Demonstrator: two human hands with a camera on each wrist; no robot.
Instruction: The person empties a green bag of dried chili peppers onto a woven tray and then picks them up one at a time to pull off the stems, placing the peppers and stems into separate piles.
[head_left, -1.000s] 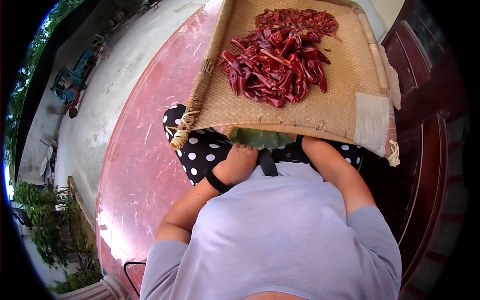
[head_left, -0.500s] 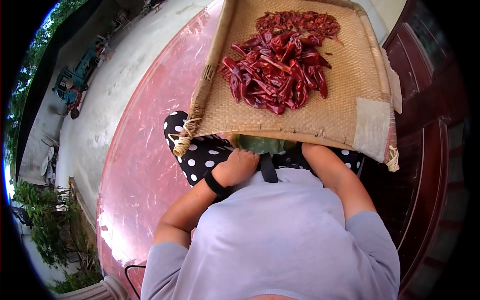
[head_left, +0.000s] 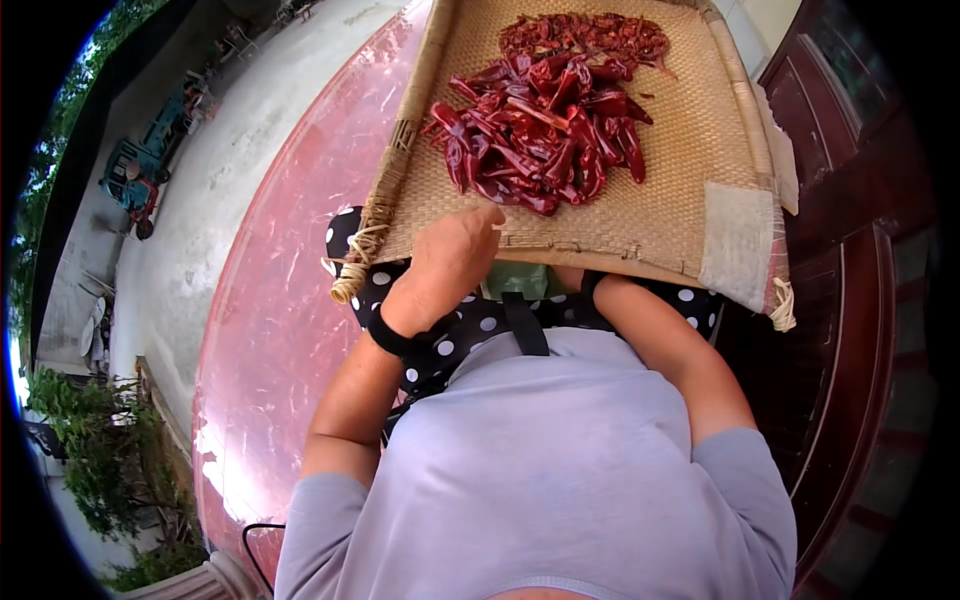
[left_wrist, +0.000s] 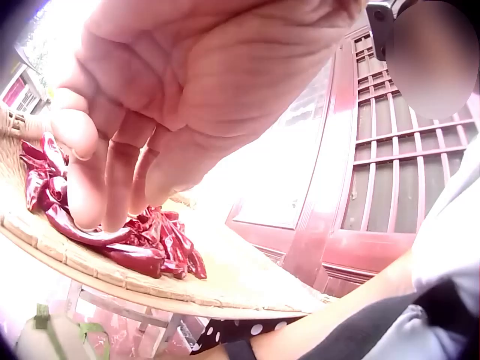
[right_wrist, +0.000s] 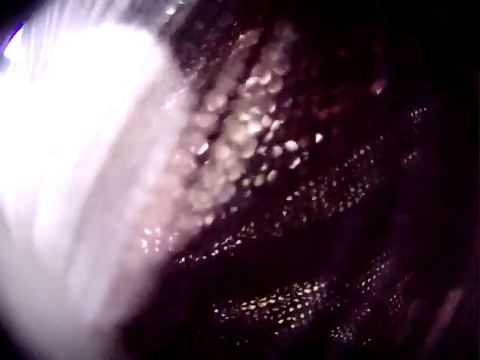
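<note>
Woven fibre forms the tray (head_left: 690, 130), whose near rim passes below the left hand (head_left: 452, 258). Left grip: unloaded; the fingers hang loosely bent, and no pepper is visible between them. Whole red peppers (head_left: 545, 140) lie heaped just beyond the left fingertips. In the left wrist view the fingers overlap the nearest ones; contact cannot be confirmed.

Right grip: condition cannot be determined. The right hand (head_left: 570, 278) sits to the right of the left hand, largely hidden below the rim, and the right wrist view is dark and blurred. Green sheet material (head_left: 520, 280) shows between the two hands, above the dotted trousers (head_left: 455, 332).

Past the heap, farther from the left grip, is a pile of small red pieces (head_left: 590, 38). A pale patch (head_left: 735, 240) covers the tray corner to the right of both hands.

Cautions:
1. Downward load from the left wrist on the near rim may tip the tray; peppers would then slide toward the lap.
2. Lifting the right hand may strike the rim from below and jolt the heap.
3. A long forward sweep by the left hand may push whole peppers into the small pieces.
4. Hard pinching may crack the skins, which appear dry.

Farthest out, a dark red door (head_left: 855, 330) stands right of the grips; concrete ground (head_left: 190, 215) extends left.
</note>
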